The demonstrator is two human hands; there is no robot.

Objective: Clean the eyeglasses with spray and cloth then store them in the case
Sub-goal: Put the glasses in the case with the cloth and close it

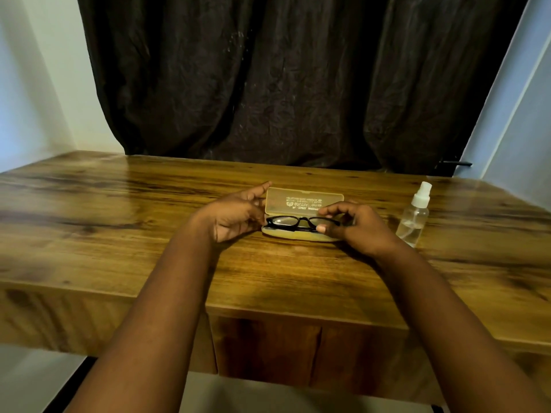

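1. The wooden table (268,281) carries everything.
2. The right hand (354,226) pinches the right end of the black glasses (293,222), which lie in the open yellow case (301,216).
3. The left hand (235,214), fingers loosely spread, touches the case's left end.
4. A clear spray bottle (414,216) stands right of the case.
5. A dark curtain (298,84) hangs behind.

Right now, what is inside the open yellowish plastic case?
The black-framed eyeglasses lie in the yellowish plastic case, the right hand pinching one end. Both hands cover the case's ends; no cloth shows.
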